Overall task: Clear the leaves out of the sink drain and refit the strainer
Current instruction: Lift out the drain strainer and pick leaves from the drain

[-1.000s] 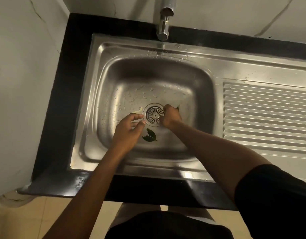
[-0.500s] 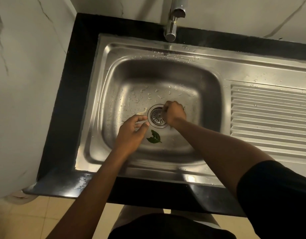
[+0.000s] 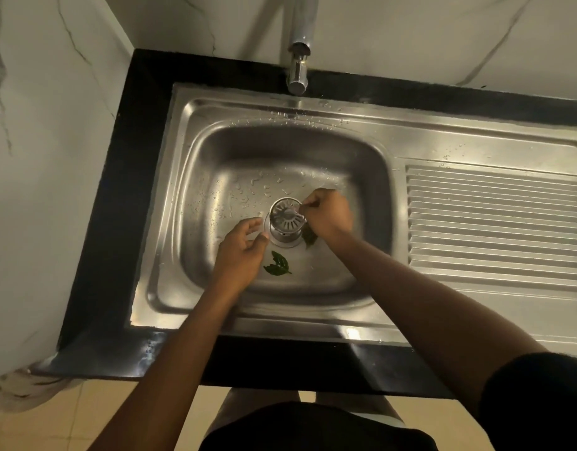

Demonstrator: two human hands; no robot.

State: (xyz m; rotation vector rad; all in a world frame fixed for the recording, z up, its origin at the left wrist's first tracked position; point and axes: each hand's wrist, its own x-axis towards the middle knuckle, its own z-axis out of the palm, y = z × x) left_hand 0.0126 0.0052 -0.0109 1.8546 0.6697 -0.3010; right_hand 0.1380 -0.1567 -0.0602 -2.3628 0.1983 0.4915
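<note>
Our right hand (image 3: 328,216) pinches the strainer (image 3: 286,219), raised above the drain (image 3: 282,240) at the sink's (image 3: 196,164) centre. Our left hand (image 3: 241,252) hovers unclenched at eight o'clock; leaves (image 3: 277,264) lie at six.

The sink (image 3: 196,177) is sitting in the counter (image 3: 140,177), with a wall at nine o'clock and another at twelve. The tap (image 3: 298,71) is hanging over the rim at twelve o'clock of the basin. The drainboard (image 3: 495,222) is lying at three o'clock of the basin. The strainer (image 3: 287,218) is standing raised out of the drain (image 3: 282,244) in the basin's middle. The right hand (image 3: 328,214) is gripping the strainer from three o'clock. The left hand (image 3: 243,252) is hovering at eight o'clock of the drain, just beside it. One leaf (image 3: 277,264) is lying on the basin floor at six o'clock of the drain. Another leaf (image 3: 308,237) is lying at four o'clock, partly under the right hand.
</note>
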